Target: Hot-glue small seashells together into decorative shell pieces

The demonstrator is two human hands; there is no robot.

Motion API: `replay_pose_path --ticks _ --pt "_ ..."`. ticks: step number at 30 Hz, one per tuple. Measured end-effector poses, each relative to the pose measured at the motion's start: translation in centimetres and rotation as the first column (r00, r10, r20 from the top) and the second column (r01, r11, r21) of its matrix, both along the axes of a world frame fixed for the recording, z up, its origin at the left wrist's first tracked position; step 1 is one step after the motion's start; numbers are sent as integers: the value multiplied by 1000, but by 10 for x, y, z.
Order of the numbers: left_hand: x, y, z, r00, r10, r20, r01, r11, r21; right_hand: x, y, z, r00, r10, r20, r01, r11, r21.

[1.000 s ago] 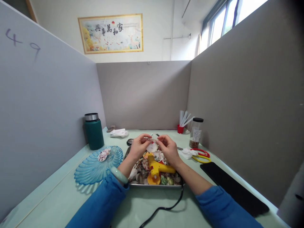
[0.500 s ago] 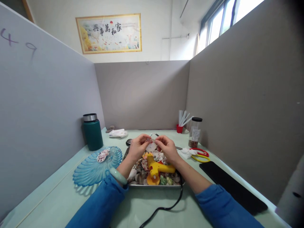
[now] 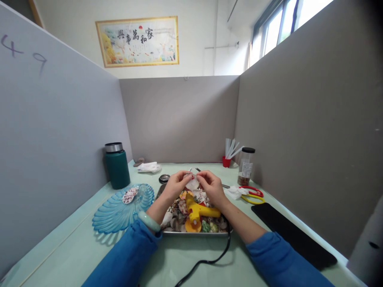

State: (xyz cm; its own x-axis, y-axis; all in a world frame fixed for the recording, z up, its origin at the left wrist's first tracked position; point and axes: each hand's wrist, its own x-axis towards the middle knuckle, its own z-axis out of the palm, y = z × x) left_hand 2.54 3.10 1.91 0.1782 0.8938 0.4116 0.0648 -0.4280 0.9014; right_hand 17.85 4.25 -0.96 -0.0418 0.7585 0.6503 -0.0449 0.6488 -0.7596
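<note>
Above the far half of a metal tray [image 3: 194,234], my left hand [image 3: 176,185] and my right hand [image 3: 211,186] meet with fingertips pinched close together. Whatever lies between them is too small to make out. Just below the fingertips shows a whitish translucent piece [image 3: 192,184]; I cannot tell whether it is held or rests in the tray. Shells and stones [image 3: 175,221] fill the tray. On top of them lies a yellow glue gun [image 3: 206,211], its black cord [image 3: 209,262] running over the tray's front edge towards me.
On the left are a blue shell-shaped glass plate [image 3: 107,217] bearing a speckled shell [image 3: 131,195], and a green bottle [image 3: 117,169]. To the right are red-and-yellow-handled scissors [image 3: 253,198], a jar [image 3: 245,169], glue sticks in a red cup [image 3: 226,162], and a black slab [image 3: 293,235].
My fingertips have shifted slightly, with the hands still together over the tray. The whitish piece below them shows a little higher. The glue gun and plate stay put.
</note>
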Motion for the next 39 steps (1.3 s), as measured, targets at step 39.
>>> replay_pose_path --ticks 39 --pt "1 -9 6 988 -112 108 116 993 -30 3 -8 3 960 -227 162 186 954 236"
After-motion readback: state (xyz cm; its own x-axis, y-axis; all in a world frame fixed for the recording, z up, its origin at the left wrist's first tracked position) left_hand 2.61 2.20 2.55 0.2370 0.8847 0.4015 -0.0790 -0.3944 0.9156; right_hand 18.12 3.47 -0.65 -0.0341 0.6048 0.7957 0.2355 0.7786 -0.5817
